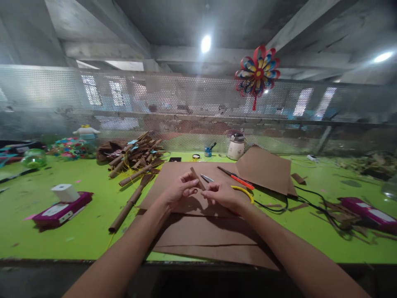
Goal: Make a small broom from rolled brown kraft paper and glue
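Note:
Between my two hands is a narrow strip of brown paper [194, 173], tilted with its upper end standing free. My left hand [181, 189] pinches it with thumb and fingers. My right hand [226, 195] grips its lower end with bent fingertips. Scissors with a yellow handle [245, 191] lie partly under my right hand, their metal tips showing between the hands. Just beyond rests a slim orange and black tool [240, 181]. Large brown paper sheets [198, 231] lie beneath both hands.
Rolled brown paper tubes [130, 207] and a pile of twigs-like paper pieces stand at left. Purple power strips [62, 211] lie on both sides. A pale jar [236, 145] and a blue bottle [208, 152] stand at the back. Black cords [322, 203] cross the right.

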Motion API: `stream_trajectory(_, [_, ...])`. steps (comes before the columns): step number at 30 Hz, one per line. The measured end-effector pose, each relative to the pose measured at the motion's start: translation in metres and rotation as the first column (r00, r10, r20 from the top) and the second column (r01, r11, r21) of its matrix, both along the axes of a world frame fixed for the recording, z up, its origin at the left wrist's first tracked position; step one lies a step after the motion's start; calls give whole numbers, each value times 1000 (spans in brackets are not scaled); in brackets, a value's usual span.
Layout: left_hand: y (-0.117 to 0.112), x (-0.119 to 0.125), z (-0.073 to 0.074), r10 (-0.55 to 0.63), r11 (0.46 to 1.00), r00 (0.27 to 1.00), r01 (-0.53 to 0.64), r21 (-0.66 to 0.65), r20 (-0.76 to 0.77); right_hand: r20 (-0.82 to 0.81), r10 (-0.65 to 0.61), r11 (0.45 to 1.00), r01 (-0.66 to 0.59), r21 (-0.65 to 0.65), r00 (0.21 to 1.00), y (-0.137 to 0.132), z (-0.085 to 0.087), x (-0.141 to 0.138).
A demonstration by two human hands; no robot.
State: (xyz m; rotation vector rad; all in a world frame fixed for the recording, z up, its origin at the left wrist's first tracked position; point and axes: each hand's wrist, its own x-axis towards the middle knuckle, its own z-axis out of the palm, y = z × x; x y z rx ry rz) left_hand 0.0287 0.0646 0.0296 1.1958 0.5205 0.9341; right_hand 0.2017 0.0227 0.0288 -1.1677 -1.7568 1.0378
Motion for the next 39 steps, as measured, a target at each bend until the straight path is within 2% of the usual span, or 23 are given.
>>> stream_trajectory(5, [-3,-2,5,-33,996,999,33,81,1,-242,92,996,-93,7,966,2,9,14])
stream_trajectory(9, [-5,-3,6,-22,993,1000,20,114,16,-264,120,993,-120,16,957,3,8,12])
stream_trajectory(14, [-4,-2,4,-18,993,1000,15,117,25,-108,55,993,-43,108,993,2,0,-1])
stream_trajectory(21, [-5,0,0,-41,995,999,40,91,15,113,-2,974,-24,226,994,-1,-4,-4])
stream_trajectory(23, [-5,1,-1,-46,997,999,45,66,17,186,-82,945,17,326,979,-1,-8,-5])
stream_trajectory(26, [-3,4,-3,-33,999,999,33,28,-15,254,-244,859,86,505,936,1,-16,-7])
stream_trajectory(28, [-2,6,-6,-22,999,999,23,26,-47,271,-311,816,110,568,911,2,-20,-9])
stream_trajectory(31, [0,8,-10,-11,999,996,14,44,-87,300,-324,809,98,580,897,3,-23,-10])
stream_trajectory(39, [-2,10,-13,-13,1000,995,12,-7,-98,353,-230,840,2,543,907,0,-22,-13])
